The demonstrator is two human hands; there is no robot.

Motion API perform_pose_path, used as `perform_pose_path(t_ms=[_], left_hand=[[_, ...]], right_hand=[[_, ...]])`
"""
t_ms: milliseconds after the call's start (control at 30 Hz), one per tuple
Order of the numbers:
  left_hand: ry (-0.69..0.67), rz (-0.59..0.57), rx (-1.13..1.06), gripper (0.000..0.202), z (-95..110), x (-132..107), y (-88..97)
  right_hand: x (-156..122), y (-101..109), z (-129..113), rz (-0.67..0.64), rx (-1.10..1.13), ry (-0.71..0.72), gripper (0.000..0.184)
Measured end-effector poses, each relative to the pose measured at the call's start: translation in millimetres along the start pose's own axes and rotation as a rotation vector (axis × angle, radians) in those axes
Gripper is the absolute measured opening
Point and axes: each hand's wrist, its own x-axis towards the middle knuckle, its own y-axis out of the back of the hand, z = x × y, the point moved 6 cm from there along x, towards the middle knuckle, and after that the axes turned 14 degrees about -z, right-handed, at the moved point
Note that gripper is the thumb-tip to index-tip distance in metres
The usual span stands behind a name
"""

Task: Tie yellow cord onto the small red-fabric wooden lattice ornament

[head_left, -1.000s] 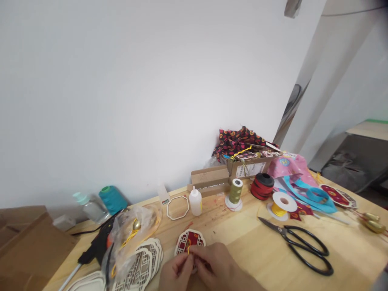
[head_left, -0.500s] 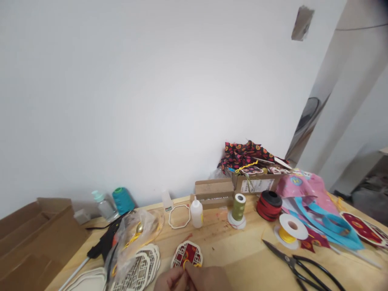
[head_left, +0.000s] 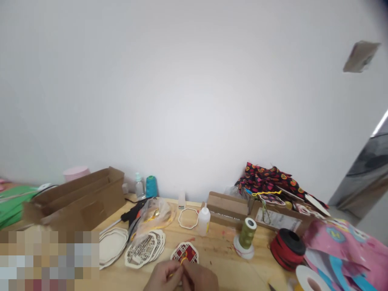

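At the bottom centre, my left hand (head_left: pixel 163 276) and my right hand (head_left: pixel 200 277) meet, fingers pinched together. Between their fingertips a small loop of yellow cord (head_left: pixel 183 260) shows; the rest of it is hidden by the fingers. Just beyond lies a red patterned ornament (head_left: pixel 189 251) with a pale scalloped lattice frame, its near edge covered by my hands. I cannot tell whether the cord is joined to it. Left of my hands are several stacked pale lattice pieces (head_left: pixel 141 252).
A white squeeze bottle (head_left: pixel 204 222) and a thin scalloped frame (head_left: pixel 188 218) stand ahead. Green thread (head_left: pixel 247 234), a red ribbon spool (head_left: pixel 286 250) and pink fabric (head_left: pixel 342 242) are right. Scissors' tip (head_left: pixel 271 287) shows low right. A long cardboard box (head_left: pixel 91 202) is left; the lower-left corner is pixelated.
The view has swung left, so objects appear shifted right and the scissors are mostly out of frame. My hands stay pinched together over the yellow cord.
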Motion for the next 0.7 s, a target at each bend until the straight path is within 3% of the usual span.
perform_pose_path(t_ms=[200, 433, 567, 700], left_hand=[[0.027, 0.085, -0.134, 0.035, 3, -4, -5.0], [0.025, 0.051, -0.187, 0.035, 6, -5, -1.1], [0.027, 0.033, -0.164, 0.031, 11, -3, 4.1], [0.017, 0.005, -0.143, 0.028, 12, 3, 7.7]], right_hand=[[-7, 3, 2, 0.088, 0.105, 0.028, 0.023], [-9, 6, 5, 0.187, 0.089, 0.035, 0.037], [-11, 10, 6, 0.237, 0.041, 0.044, 0.035], [-11, 13, 11, 0.200, 0.029, -0.033, 0.032]])
